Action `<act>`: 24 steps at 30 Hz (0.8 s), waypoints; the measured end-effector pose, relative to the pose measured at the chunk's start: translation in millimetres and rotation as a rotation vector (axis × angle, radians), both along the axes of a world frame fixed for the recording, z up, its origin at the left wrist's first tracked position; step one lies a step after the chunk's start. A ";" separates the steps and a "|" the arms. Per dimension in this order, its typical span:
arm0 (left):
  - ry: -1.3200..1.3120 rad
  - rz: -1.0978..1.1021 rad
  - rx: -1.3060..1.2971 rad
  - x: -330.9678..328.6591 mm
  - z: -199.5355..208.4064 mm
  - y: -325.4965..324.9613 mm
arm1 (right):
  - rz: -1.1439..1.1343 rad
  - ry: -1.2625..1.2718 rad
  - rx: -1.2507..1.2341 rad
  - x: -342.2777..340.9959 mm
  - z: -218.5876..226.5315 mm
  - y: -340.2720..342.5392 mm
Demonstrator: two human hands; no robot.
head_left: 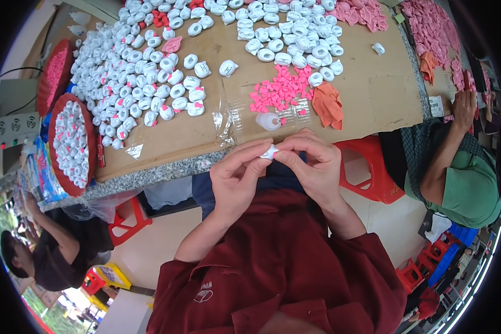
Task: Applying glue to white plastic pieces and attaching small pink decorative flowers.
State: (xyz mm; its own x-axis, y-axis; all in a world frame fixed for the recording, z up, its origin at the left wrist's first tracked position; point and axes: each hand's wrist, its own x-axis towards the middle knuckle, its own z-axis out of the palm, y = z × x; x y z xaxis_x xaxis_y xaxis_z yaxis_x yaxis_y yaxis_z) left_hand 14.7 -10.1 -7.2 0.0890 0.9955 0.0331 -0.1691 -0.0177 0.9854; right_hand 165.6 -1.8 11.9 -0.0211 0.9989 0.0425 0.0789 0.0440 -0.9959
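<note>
Both hands meet just past the table's near edge, holding one small white cat-head piece (268, 151) with a bit of pink on its right side. My left hand (234, 175) pinches it between thumb and forefinger. From the other side, the thumb and fingertips of my right hand (316, 164) press on it by the pink part. Just beyond the fingers is a small translucent bottle (268, 121). A loose heap of tiny pink bow-shaped bits (278, 91) lies behind the bottle, beside a crumpled orange cloth (328, 106).
Many white pieces (142, 83) cover the cardboard-topped table (367, 94), some with pink bits. Red trays (85, 167) stand at the left edge. Pink pieces (364, 16) are heaped far right. Red stools (367, 172) and co-workers (467, 178) are on both sides.
</note>
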 end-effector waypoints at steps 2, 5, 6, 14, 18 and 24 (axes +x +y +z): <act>-0.194 -0.035 -0.186 -1.5 0.3 1.9 | 0.013 -0.088 0.118 0.2 -3.1 3.3; -0.377 -0.072 -0.394 -3.4 3.5 6.3 | -0.007 -0.113 0.140 -1.8 -1.0 3.6; -0.393 -0.086 -0.369 -3.9 4.2 6.9 | -0.007 -0.110 0.142 -2.5 0.0 4.3; -0.279 -0.091 -0.275 -4.7 1.2 3.0 | -0.071 -0.219 0.229 -11.0 2.5 -1.1; -0.274 -0.116 -0.242 -10.7 7.9 1.7 | -0.061 -0.176 0.200 -13.6 1.6 -5.3; 0.357 0.315 0.193 -50.6 13.4 50.8 | -0.188 -0.188 0.236 0.1 -13.5 -0.9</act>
